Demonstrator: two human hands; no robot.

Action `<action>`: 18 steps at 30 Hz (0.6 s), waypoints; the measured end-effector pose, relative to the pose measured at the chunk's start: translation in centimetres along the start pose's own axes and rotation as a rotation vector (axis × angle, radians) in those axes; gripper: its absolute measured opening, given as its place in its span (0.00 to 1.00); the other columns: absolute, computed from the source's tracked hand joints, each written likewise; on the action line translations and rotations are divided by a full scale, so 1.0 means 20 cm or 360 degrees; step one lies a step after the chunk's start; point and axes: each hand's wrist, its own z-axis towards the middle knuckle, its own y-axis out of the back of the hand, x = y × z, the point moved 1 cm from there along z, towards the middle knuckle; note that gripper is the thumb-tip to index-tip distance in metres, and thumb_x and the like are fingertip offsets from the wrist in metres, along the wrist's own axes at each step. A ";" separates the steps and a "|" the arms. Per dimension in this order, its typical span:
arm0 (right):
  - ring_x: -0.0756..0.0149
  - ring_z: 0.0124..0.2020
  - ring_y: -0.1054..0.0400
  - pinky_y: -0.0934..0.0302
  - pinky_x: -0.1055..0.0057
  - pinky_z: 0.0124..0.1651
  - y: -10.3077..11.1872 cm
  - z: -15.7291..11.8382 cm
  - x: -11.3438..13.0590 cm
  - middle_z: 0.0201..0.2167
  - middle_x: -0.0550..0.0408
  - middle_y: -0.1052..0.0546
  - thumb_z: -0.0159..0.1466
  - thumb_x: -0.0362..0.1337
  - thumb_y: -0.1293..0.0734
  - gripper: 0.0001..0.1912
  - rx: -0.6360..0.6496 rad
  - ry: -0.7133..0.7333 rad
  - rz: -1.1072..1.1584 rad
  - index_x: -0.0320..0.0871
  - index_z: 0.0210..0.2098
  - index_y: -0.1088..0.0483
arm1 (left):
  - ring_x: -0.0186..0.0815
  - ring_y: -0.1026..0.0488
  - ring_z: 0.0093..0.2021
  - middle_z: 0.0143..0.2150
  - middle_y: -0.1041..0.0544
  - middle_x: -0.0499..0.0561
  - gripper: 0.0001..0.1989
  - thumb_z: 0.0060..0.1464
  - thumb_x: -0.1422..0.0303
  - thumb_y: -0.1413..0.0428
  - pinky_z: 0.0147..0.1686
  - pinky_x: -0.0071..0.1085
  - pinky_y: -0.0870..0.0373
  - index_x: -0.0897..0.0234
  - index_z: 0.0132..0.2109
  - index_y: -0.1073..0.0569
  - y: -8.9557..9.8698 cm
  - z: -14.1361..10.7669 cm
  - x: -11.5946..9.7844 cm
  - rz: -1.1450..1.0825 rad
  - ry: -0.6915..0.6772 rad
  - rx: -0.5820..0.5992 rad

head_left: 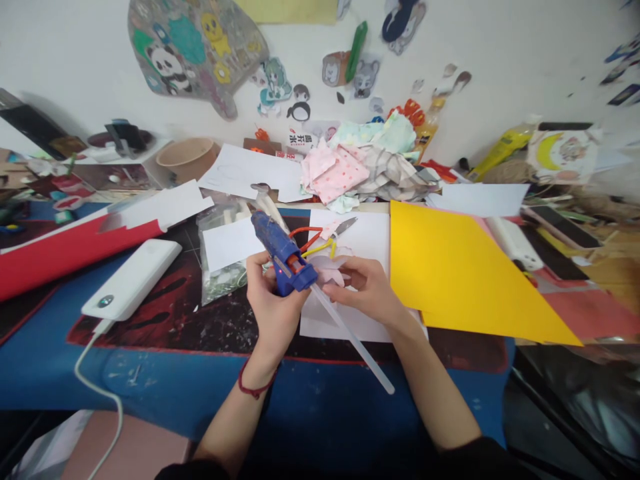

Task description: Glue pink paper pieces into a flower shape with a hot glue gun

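My left hand (274, 300) is wrapped round a blue hot glue gun (281, 248), its nozzle end pointing away from me. A long translucent glue stick (357, 343) sticks out of the gun's back, towards me. Close beside it, my right hand (363, 287) pinches a pale pink and white paper piece (330, 272), partly covered by the fingers. Just beyond the hands lie scissors (345, 225) with orange-red handles and a yellow bent strip (320, 249), both over white paper (367, 233).
A white power bank (133, 279) with a cable lies left, near red card (75, 257). Yellow card (450, 267) covers the right side. Crumpled patterned cloth or paper (365, 167) is heaped at the back. A clear plastic bag (220, 283) sits left of the gun.
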 end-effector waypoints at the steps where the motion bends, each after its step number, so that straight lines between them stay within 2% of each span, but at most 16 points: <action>1: 0.73 0.24 0.33 0.35 0.75 0.25 0.00 0.00 0.00 0.25 0.60 0.26 0.56 0.46 0.23 0.13 -0.0005 -0.0029 0.0032 0.43 0.32 0.24 | 0.30 0.24 0.29 0.33 0.22 0.44 0.25 0.42 0.72 0.28 0.27 0.23 0.31 0.59 0.43 0.34 0.00 0.00 0.00 0.0003 0.0002 0.0008; 4: 0.73 0.21 0.33 0.37 0.76 0.21 0.00 0.01 0.00 0.23 0.60 0.26 0.57 0.48 0.24 0.15 -0.0025 -0.0075 0.0070 0.43 0.30 0.26 | 0.30 0.24 0.28 0.33 0.22 0.44 0.26 0.42 0.71 0.28 0.26 0.23 0.31 0.59 0.44 0.34 0.00 0.00 0.01 -0.0005 0.0012 0.0038; 7: 0.74 0.19 0.33 0.38 0.77 0.20 0.01 0.01 0.01 0.18 0.62 0.31 0.57 0.49 0.24 0.19 -0.0058 -0.0094 0.0092 0.43 0.25 0.32 | 0.29 0.26 0.26 0.31 0.24 0.43 0.24 0.44 0.71 0.29 0.27 0.24 0.31 0.58 0.43 0.34 0.00 0.00 0.01 -0.0032 0.0025 0.0044; 9: 0.74 0.18 0.33 0.40 0.77 0.18 0.01 0.01 0.01 0.17 0.63 0.33 0.56 0.49 0.23 0.20 -0.0102 -0.0106 0.0150 0.43 0.24 0.33 | 0.28 0.29 0.24 0.29 0.25 0.41 0.23 0.46 0.70 0.30 0.27 0.24 0.31 0.58 0.43 0.35 0.00 0.00 0.02 -0.0057 0.0018 0.0045; 14: 0.75 0.17 0.34 0.40 0.78 0.18 0.02 0.01 0.02 0.18 0.62 0.31 0.58 0.48 0.23 0.18 -0.0129 -0.0124 0.0243 0.42 0.27 0.31 | 0.27 0.30 0.25 0.29 0.24 0.41 0.22 0.47 0.71 0.31 0.30 0.24 0.29 0.58 0.44 0.35 0.00 0.00 0.02 -0.0139 -0.0001 0.0050; 18: 0.76 0.17 0.34 0.40 0.78 0.18 0.02 0.01 0.02 0.20 0.62 0.29 0.59 0.47 0.24 0.16 -0.0114 -0.0092 0.0278 0.41 0.29 0.27 | 0.26 0.32 0.22 0.27 0.26 0.40 0.24 0.44 0.73 0.31 0.26 0.23 0.32 0.57 0.43 0.35 -0.01 0.01 0.01 -0.0165 0.0079 0.0067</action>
